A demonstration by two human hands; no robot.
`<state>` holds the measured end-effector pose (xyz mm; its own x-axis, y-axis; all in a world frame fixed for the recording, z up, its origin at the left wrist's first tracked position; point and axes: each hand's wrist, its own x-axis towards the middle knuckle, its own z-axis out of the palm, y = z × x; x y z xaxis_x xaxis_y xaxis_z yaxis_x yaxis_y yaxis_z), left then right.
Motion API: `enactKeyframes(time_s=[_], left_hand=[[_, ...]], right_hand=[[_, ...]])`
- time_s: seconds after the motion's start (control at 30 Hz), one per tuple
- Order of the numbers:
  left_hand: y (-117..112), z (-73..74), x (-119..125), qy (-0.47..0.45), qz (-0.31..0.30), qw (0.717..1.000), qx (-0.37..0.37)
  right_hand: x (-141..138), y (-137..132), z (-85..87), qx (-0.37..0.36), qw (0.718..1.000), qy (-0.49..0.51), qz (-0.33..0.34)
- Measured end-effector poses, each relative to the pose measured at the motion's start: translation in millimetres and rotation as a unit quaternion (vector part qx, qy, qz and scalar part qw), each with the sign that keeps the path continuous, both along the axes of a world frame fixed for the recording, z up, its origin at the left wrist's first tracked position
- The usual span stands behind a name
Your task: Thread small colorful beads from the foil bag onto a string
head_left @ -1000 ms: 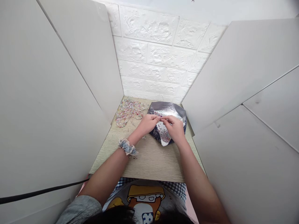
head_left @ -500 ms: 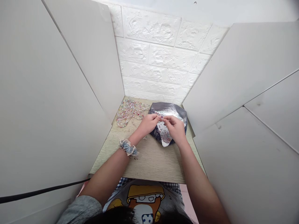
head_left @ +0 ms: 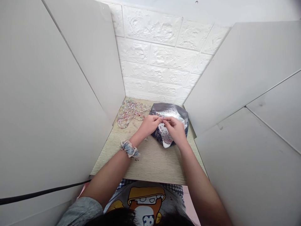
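My left hand (head_left: 151, 123) and my right hand (head_left: 175, 128) meet fingertip to fingertip, both closed in a pinch. A tiny bead (head_left: 163, 118) barely shows between the tips, mostly covered by the fingers. What my left fingers grip is too small to make out. Under the hands lies an opened bag (head_left: 168, 108) with a shiny silver lining and a dark patterned outside. Many small loose beads (head_left: 166, 137) are scattered on its silver inner face. To the left, a tangled heap of beaded strings (head_left: 131, 113) in pink, white and green lies on the table.
The small wood-grain table (head_left: 155, 166) is hemmed in by a grey-white panel (head_left: 94, 56) on the left and another panel (head_left: 235, 78) on the right. A white brick-patterned wall (head_left: 155, 59) stands behind it. A black cord (head_left: 47, 191) runs at lower left.
The purple bead that showed between my fingertips is now almost hidden. My right fingers have shifted slightly left, closer against my left fingertips. The bag and beaded strings have stayed put.
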<state>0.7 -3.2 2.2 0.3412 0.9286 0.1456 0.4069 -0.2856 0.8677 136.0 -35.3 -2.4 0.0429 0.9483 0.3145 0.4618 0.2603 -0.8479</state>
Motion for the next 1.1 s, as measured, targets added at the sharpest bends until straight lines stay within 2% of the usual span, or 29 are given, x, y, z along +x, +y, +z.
enactKeyframes(time_s=[0.2, 0.57, 0.9, 1.1], left_hand=[[-1.9, 0.5, 0.8, -0.014, -0.004, 1.000, 0.005], [-6.7, 4.3, 2.3, -0.031, -0.014, 0.999, 0.020], [-7.2, 7.3, 2.1, -0.057, -0.016, 0.998, 0.033], [-7.4, 7.4, 2.4, -0.056, -0.015, 0.998, 0.039]], right_hand=[[-0.6, 3.9, -2.4, -0.058, 0.991, 0.113, 0.039], [2.8, 7.1, -6.6, -0.117, 0.942, 0.301, 0.084], [2.2, 6.6, -4.9, -0.122, 0.932, 0.333, 0.073], [2.5, 6.8, -5.5, -0.114, 0.941, 0.310, 0.073]])
